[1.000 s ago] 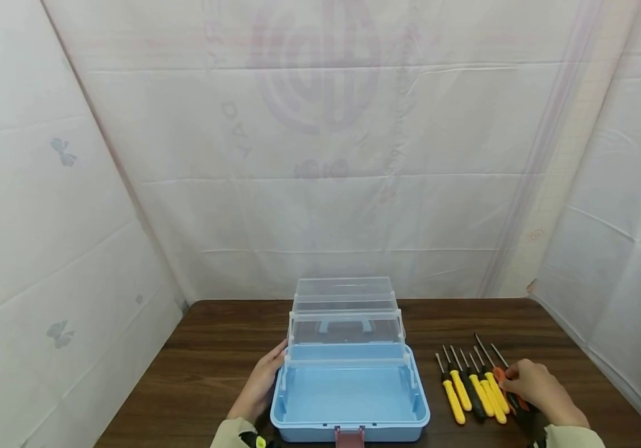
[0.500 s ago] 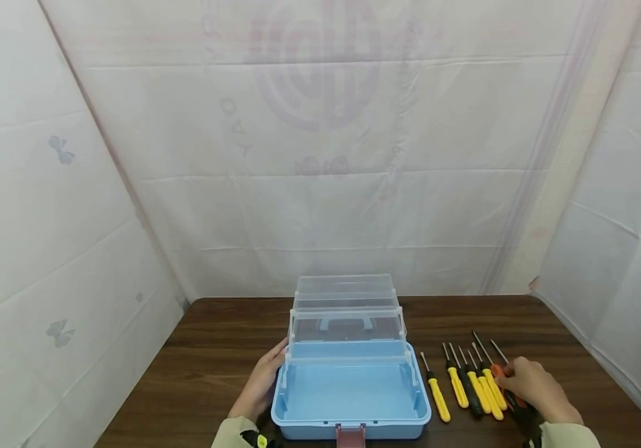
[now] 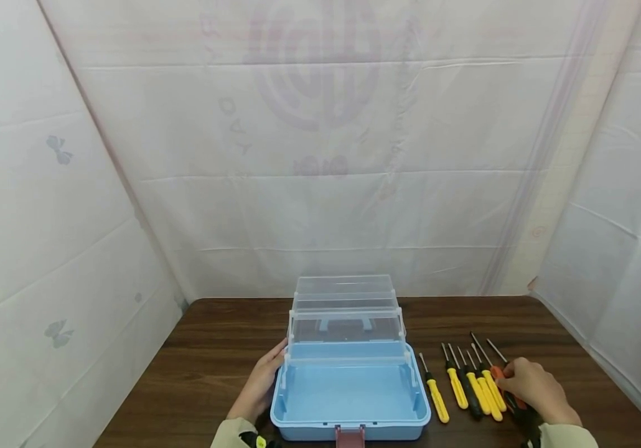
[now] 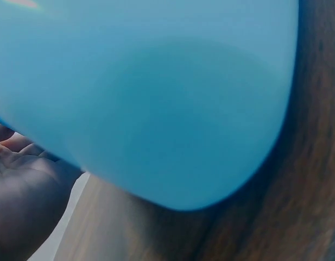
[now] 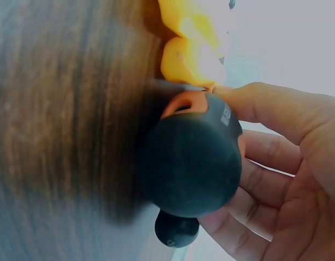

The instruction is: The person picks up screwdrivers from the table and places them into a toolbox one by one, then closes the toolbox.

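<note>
A light-blue toolbox [image 3: 348, 395] stands with its clear trays [image 3: 348, 323] folded up and back; its bottom compartment holds nothing visible. My left hand [image 3: 261, 386] rests along the box's left side, fingers mostly straight; the left wrist view shows its palm [image 4: 31, 190] by the blue wall. At the right, my right hand [image 3: 536, 389] pinches a black-and-orange screwdriver [image 5: 191, 163] by its handle between thumb and fingers. Beneath that handle lies another black-ended tool [image 5: 177, 229]. Several yellow-handled screwdrivers [image 3: 457, 389] lie in a row left of this hand, with a black-handled screwdriver [image 3: 473, 397] among them.
One yellow-handled screwdriver [image 3: 438, 401] lies apart, close to the box's right wall. The wooden table [image 3: 186, 386] meets white sheet walls [image 3: 320, 218] at the back and sides. A reddish latch [image 3: 350, 437] hangs at the box's front.
The leftmost yellow screwdriver has shifted left, away from the row and closer to the box. The right hand and the other screwdrivers have moved very slightly left. The left hand stays put.
</note>
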Demonstrator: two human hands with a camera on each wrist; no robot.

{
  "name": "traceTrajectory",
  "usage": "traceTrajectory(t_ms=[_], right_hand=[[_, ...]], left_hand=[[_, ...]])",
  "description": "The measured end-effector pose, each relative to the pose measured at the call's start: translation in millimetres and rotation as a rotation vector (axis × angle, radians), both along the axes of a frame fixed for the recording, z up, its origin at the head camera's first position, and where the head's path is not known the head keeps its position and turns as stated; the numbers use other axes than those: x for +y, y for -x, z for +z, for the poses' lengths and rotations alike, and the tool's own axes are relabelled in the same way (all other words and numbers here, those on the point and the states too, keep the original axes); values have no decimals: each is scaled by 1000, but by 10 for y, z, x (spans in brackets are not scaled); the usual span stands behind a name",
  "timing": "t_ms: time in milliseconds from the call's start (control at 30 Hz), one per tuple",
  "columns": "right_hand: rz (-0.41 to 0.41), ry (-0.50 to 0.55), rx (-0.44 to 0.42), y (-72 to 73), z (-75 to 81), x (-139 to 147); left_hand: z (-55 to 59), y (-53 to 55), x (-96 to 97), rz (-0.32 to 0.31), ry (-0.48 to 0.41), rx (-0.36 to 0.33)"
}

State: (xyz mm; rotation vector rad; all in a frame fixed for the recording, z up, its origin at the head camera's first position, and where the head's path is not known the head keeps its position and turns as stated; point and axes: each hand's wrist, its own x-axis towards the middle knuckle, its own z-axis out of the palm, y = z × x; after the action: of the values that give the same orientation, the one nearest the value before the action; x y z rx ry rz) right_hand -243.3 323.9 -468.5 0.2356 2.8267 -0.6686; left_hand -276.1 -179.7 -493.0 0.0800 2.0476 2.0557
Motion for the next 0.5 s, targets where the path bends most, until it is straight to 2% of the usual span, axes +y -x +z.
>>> traceTrajectory(t_ms=[167,500], right_hand=[[-5,-16,7,-11,-1,5],[13,27,5,-29,6,27]], left_hand=[[0,-6,-2,-8,-11,2],[-6,-11,0,-4,-8,3]])
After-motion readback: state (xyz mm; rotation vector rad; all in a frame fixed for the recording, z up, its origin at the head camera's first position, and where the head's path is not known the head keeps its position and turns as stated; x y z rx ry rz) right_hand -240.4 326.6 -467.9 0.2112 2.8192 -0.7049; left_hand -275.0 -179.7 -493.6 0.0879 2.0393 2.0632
